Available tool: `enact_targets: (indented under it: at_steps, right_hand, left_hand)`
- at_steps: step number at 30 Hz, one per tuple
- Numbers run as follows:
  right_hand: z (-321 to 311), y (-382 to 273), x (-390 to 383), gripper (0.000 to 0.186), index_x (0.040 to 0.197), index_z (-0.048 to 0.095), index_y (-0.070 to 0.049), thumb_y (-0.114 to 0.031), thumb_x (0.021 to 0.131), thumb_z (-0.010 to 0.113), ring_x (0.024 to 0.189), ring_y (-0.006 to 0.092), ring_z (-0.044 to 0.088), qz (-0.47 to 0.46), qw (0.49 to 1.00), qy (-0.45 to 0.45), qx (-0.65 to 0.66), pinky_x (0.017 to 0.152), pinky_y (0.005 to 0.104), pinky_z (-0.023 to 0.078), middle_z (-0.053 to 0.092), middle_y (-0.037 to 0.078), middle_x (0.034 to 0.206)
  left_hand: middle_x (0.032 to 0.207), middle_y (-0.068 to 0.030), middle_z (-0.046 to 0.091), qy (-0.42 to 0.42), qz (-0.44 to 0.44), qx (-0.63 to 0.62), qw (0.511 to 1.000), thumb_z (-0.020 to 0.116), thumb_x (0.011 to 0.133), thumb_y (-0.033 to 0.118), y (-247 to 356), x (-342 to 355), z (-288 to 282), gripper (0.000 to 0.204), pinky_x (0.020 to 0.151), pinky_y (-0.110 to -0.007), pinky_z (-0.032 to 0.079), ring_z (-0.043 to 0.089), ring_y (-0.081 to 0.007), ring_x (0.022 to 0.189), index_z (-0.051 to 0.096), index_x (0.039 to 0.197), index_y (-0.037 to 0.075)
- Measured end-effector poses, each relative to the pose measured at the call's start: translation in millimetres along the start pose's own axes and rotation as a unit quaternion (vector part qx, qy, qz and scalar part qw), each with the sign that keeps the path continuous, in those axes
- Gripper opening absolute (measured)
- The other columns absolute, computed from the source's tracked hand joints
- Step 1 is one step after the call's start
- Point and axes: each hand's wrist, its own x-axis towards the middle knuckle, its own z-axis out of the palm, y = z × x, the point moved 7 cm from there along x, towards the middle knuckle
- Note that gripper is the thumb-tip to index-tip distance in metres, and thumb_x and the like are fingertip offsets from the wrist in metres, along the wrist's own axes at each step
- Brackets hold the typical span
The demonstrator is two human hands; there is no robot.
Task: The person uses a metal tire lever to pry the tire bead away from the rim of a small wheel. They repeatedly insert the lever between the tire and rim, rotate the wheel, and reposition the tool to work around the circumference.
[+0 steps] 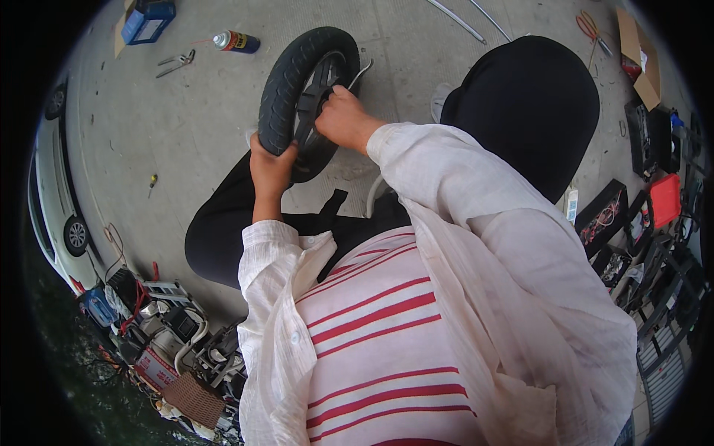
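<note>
A small scooter-type wheel [277,97] with a black treaded tyre and a dark spoked rim stands tilted between my knees. My left hand [272,165] grips the tyre's lower near edge, with the thumb on the sidewall and the fingers hidden behind it. Closed at the hub, my right hand [346,119] covers the wheel's middle; what its fingers hold there is hidden. Beyond the rim, a thin curved silver metal piece [364,72] sticks out to the right.
On the concrete floor lie a spray can [236,41], pliers [176,64], a yellow-handled screwdriver [152,182] and orange-handled scissors [589,28]. A blue container [148,21] stands far left. Cluttered tools and a red tray [664,201] line the right; a white car [59,186] is at left.
</note>
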Motion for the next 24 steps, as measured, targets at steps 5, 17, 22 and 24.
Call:
enact_targets:
  at_steps: [5,17,22,24]
  right_hand:
    - [24.7,11.4,-28.3,0.019,0.094,0.076,-0.011,-0.013,0.087,0.058,0.09,0.0282,0.072,0.109,0.957,-0.249,0.103,0.073,0.0433,0.053,0.075,0.01,0.095]
    - [7.3,-0.7,-86.0,0.015,0.085,0.074,-0.004,-0.008,0.078,0.062,0.083,0.0372,0.071,0.178,0.926,-0.214,0.254,0.071,0.0461,0.057,0.072,0.021,0.089]
    - [-0.6,-5.9,-95.5,0.013,0.082,0.069,-0.002,-0.012,0.083,0.06,0.084,0.0419,0.067,0.199,0.909,-0.2,0.308,0.072,0.0509,0.054,0.069,0.023,0.087]
    - [-3.4,-7.7,-97.5,0.012,0.081,0.068,-0.002,-0.011,0.082,0.059,0.084,0.0422,0.067,0.204,0.906,-0.2,0.314,0.072,0.051,0.053,0.068,0.023,0.087]
  left_hand:
    - [0.099,-0.0242,0.068,0.031,-0.028,0.044,0.998,0.076,0.072,0.034,-15.9,17.9,-3.3,0.06,0.082,-0.041,0.051,0.068,-0.0384,0.094,0.054,0.114,-0.002]
    - [0.105,-0.0233,0.068,0.057,-0.077,0.085,0.992,0.074,0.071,0.046,1.3,42.5,-3.5,0.071,0.089,-0.043,0.049,0.066,-0.0397,0.1,0.054,0.12,-0.001]
    - [0.108,-0.0235,0.067,0.074,-0.081,0.094,0.99,0.076,0.07,0.05,15.4,45.5,-3.5,0.075,0.089,-0.043,0.049,0.065,-0.0391,0.102,0.054,0.12,-0.002]
    - [0.109,-0.0237,0.067,0.086,-0.081,0.092,0.989,0.076,0.069,0.054,18.4,46.5,-3.5,0.079,0.09,-0.043,0.049,0.065,-0.039,0.103,0.054,0.121,-0.002]
